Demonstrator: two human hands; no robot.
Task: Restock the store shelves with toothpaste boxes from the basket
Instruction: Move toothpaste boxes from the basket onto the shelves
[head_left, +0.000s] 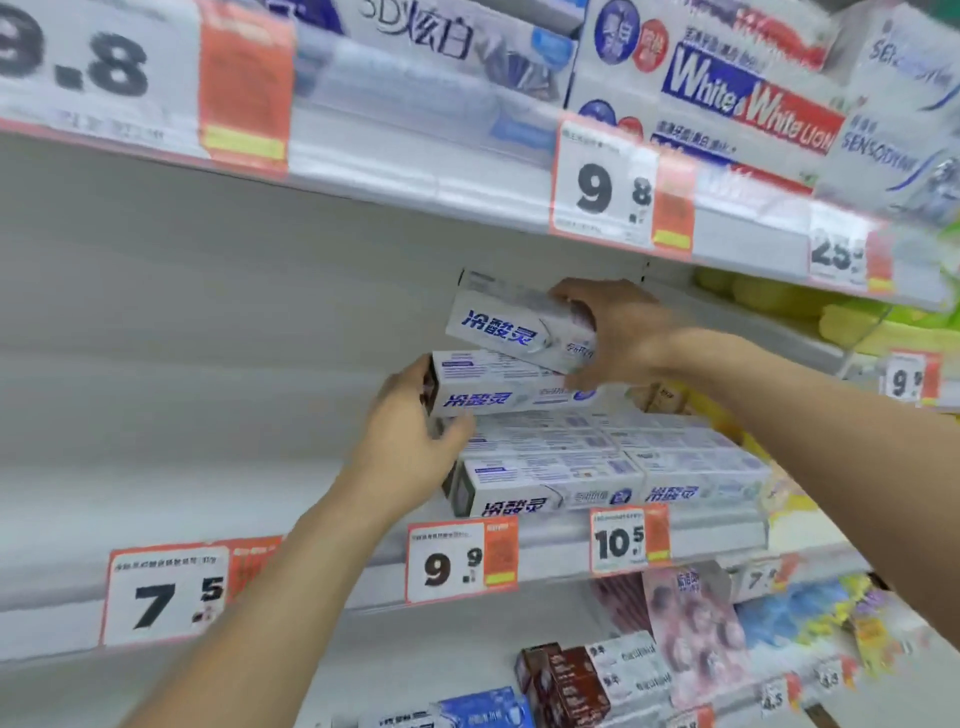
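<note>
The right hand holds a white toothpaste box, tilted, on top of a second box. The left hand grips the left end of that second box. Both sit on a stack of boxes on the middle shelf. The picture is blurry, so the small print may be unreadable.

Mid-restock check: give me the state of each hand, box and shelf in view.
Left hand: grips the end of the second white toothpaste box.
Right hand: holds the tilted top white toothpaste box, not yet flat.
White box stack: lying flat.
White middle shelf: bare left of the stack.
</note>
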